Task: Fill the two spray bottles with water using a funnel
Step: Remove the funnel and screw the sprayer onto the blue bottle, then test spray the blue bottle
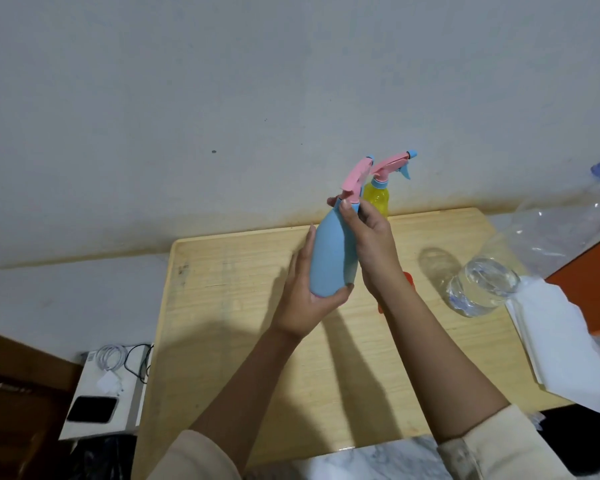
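Unscrewing looks to be the step in hand. In the head view, the blue spray bottle (333, 258) is held tilted over the wooden table (243, 341), and its pink spray head (355, 178) is not yet off. The left hand (305, 299) curls round the bottle's base from below. The right hand (371, 244) pinches the spray head at its collar, thumb and fingers curled round the neck.

To do it well, I judge, the left grip should stay firm so the body cannot spin. Only the collar should be turned (not the trigger, which would likely flex), and then the head lifted straight out.

Just behind the blue bottle stands the yellow spray bottle (378, 197), also capped. To the blue bottle's right, an orange thing (408, 278) shows from behind the right wrist; it may be the funnel. Farther right is the clear water bottle (482, 282).
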{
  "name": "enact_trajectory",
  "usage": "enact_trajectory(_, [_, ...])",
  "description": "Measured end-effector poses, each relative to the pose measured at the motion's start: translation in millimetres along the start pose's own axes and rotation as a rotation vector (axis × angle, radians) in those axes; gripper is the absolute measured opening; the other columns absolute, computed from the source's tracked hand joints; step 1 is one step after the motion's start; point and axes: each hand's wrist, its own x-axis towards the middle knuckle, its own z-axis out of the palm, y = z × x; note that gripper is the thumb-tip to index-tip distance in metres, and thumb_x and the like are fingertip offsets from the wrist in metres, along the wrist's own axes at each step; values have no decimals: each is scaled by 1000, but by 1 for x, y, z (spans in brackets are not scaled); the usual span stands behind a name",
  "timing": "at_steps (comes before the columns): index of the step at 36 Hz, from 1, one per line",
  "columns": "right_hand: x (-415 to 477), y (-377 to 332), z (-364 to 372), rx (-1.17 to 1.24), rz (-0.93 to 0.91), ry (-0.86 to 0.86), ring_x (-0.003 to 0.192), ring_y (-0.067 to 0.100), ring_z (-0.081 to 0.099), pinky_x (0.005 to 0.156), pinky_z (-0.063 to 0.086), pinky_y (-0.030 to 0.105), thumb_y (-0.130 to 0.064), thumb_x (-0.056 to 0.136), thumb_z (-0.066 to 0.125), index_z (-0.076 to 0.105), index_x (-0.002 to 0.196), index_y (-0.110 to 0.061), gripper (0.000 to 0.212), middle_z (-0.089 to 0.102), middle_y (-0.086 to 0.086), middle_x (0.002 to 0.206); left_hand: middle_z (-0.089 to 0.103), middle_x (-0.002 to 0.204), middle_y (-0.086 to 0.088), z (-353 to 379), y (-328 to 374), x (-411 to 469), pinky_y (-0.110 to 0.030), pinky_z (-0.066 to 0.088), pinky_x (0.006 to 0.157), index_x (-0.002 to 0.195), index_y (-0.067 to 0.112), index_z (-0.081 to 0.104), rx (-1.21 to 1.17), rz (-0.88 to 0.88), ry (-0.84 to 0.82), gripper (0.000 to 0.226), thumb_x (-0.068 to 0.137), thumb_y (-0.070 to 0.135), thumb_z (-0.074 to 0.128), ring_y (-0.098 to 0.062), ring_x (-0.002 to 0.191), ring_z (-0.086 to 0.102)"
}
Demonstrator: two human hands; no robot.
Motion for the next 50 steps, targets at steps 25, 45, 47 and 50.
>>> enact_trajectory(25, [-17, -7, -26, -21, 60, -265, 79, 18, 57, 74, 44, 31, -30, 87, 59, 66, 84, -15, 17, 62, 6, 85, 39, 139, 17, 1, 21, -35, -46, 52, 92, 141, 57, 10, -142, -132, -117, 113, 60, 32, 85, -14, 120, 51])
enact_trajectory(45, [-105, 0, -54, -378, -101, -298, 116, 15, 43, 95, 37, 28, -36, 90, 57, 41, 133, -12, 52, 46, 3, 126, 35, 131, 15, 78, 58, -155, -32, 48, 93, 147, 42, 8, 314, -87, 399, 112, 60, 46, 78, -8, 112, 47])
enact_trajectory(47, [-105, -7, -53, -321, -106, -341, 100, 10, 45, 81, 37, 23, -31, 90, 59, 45, 128, -12, 46, 49, -1, 111, 34, 133, 20, 75, 66, -165, -29, 45, 95, 142, 49, 6, 245, -124, 343, 107, 58, 51, 72, -2, 112, 42])
enact_trajectory(50, [-106, -9, -47, -267, -73, -312, 82, 11, 52, 65, 39, 14, -29, 91, 57, 55, 113, -10, 29, 60, 2, 95, 30, 134, 31, 66, 72, -174, -25, 40, 101, 135, 54, 10, 84, -206, 289, 97, 59, 54, 70, 4, 117, 39])
